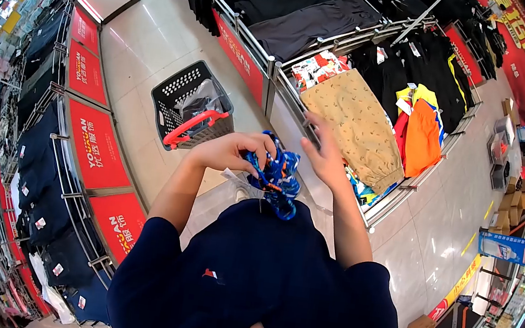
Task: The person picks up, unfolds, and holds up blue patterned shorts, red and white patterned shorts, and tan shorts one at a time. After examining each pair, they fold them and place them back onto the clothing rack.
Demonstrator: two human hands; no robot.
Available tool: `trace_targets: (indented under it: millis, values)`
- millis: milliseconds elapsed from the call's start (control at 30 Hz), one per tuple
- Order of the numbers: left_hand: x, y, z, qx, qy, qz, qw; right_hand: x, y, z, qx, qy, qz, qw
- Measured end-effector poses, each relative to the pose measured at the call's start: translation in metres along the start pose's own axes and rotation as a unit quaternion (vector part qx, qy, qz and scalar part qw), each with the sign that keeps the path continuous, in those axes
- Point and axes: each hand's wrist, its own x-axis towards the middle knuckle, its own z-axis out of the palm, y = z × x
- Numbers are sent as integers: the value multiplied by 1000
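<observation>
My left hand pinches a bunched blue garment with orange and white patterning, held in front of my chest. Its folds hide what kind of garment it is. A white tag hangs beside it below my fingers. To the right of the garment, my right hand is raised with fingers apart and holds nothing. It is nearest to the metal-railed display bin, where tan patterned pants lie at the near side. Orange clothing lies beside them in the bin.
A dark shopping basket with a red handle stands on the floor to the left, a grey item inside. Metal rails edge the bin. Racks of dark clothes with red panels line the left. Cardboard boxes stand at right.
</observation>
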Motion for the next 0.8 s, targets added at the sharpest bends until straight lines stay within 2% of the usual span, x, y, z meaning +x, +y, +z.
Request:
trace_targets:
  millis: [33,100,133,167,267,300,367,400,433,467,500,567,600,633,667,700,767,800]
  values:
    - [0,0,1,2,-31,0,1000,3,0,3,-1,-3,-1,1000]
    - [0,-4,1,-12,-35,2,999,10,4,16,170,-181,130,960]
    - [1,-7,1,-9,-38,13,999,15,9,24,185,-211,110,953]
    - [1,-9,1,-6,-40,24,999,16,11,29,249,-257,140,923]
    - [-3,-6,-1,-40,-15,-5,999,8,35,44,241,-388,141,879]
    - [-6,-7,-2,-31,0,-3,1000,11,20,37,176,-427,110,880]
    - [-18,-17,-14,-60,15,-13,998,10,9,30,174,-457,98,867]
    - [-27,-27,-21,-42,40,-31,998,9,7,29,154,-444,93,878]
    - [-39,-39,-28,-112,79,-73,988,8,3,30,136,-432,87,887]
    - [-47,-70,-31,-193,218,-62,955,6,-19,28,211,-335,152,906]
    - [-58,-114,-31,-264,353,-48,896,1,-29,26,248,-262,232,903]
    - [-104,-220,-26,-277,599,-57,749,6,-50,7,133,-296,206,923]
    - [-126,-247,-13,-244,628,-191,714,4,-54,9,127,-293,197,927]
    - [-141,-274,6,-305,595,-240,704,-1,-57,11,120,-287,190,931]
    - [-137,-254,30,-350,554,-283,700,-6,-59,15,116,-268,159,943]
    - [-137,-238,57,-365,509,-275,729,-8,-60,16,118,-267,165,942]
    - [-134,-231,96,-334,456,-342,751,-9,-69,14,96,-269,186,940]
    - [-133,-225,109,-357,419,-318,772,-7,-78,15,79,-247,169,951]
